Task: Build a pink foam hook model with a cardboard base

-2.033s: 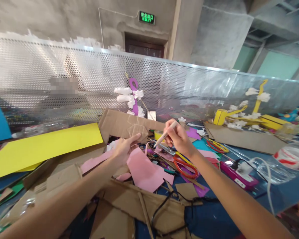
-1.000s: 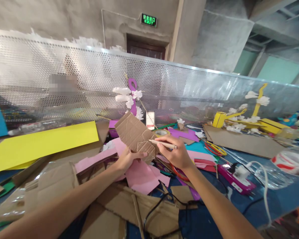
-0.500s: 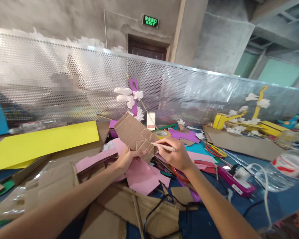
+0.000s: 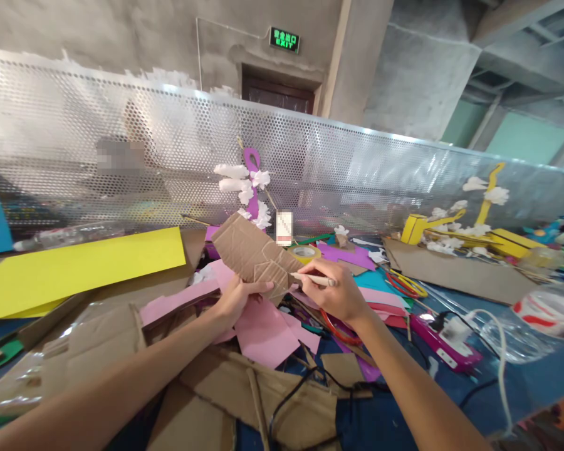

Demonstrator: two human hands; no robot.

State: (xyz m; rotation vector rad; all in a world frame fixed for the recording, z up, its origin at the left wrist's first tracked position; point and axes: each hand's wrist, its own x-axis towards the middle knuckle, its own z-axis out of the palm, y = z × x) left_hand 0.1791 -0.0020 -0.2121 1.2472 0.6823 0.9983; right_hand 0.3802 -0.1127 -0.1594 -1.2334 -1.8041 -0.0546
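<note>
While the left hand (image 4: 234, 302) grips the cardboard piece (image 4: 251, 247) and the right hand (image 4: 337, 288) pinches a pale pointed stick (image 4: 320, 280) at its right edge, pink paper (image 4: 266, 335) crowds beneath the cardboard, tape (image 4: 314, 252) just beyond; two seconds ago the stick stood steeper.

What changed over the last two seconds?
The cardboard strip in the left hand turned, its right end now sloping more steeply toward the wearer. The right hand dropped; its pencil swung from steep to nearly flat, tip now at the strip. No visible release. Unchanged: yellow sheet, magenta power strip.
</note>
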